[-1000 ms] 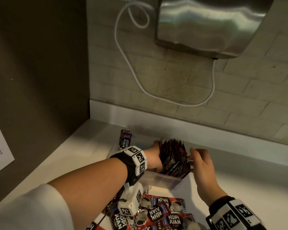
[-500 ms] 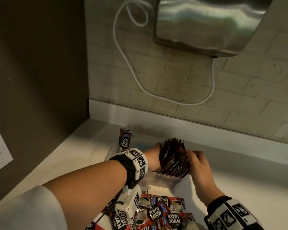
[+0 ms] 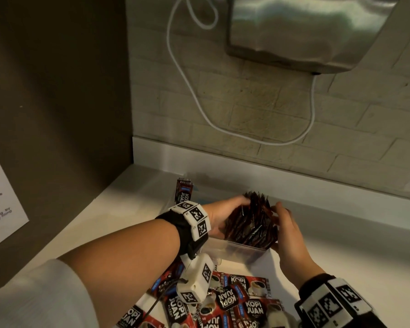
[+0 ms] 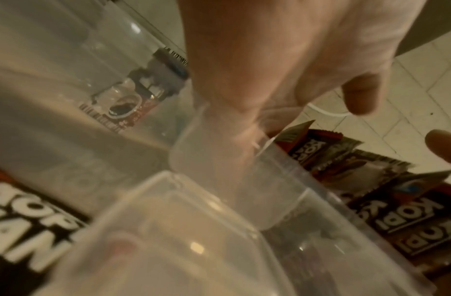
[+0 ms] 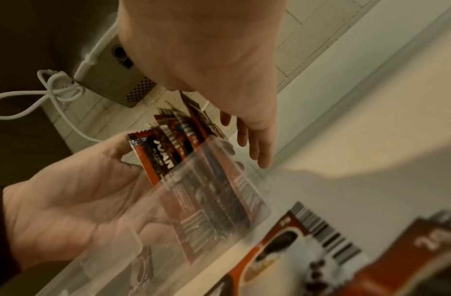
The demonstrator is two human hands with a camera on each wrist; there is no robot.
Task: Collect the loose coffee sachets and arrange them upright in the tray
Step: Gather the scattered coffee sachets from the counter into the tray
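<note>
**Bundle squared up in the tray, right hand closed in**

A second ago my right hand (image 3: 285,229) sits a little clear of the bundle of sachets (image 3: 251,223), thumb and fingers raised near its top. Now it is against the bundle's right face, so I have the bundle between both hands. The left hand (image 3: 223,217) cups the left face, fingers curled round it. The right hand's fingers (image 5: 254,144) are straight and loosely together, laid along the pack rather than pinching it.

The bundle stands upright at the right end of the clear tray (image 3: 232,247), tops fanned above the rim. One lone sachet (image 3: 184,190) stands at the far left end. The gap between is unfilled.

Judgement: this batch is seated and being squared. Many loose sachets (image 3: 237,301) lie flat on the tabletop (image 3: 353,252) near me, so the task is far from done.
</note>
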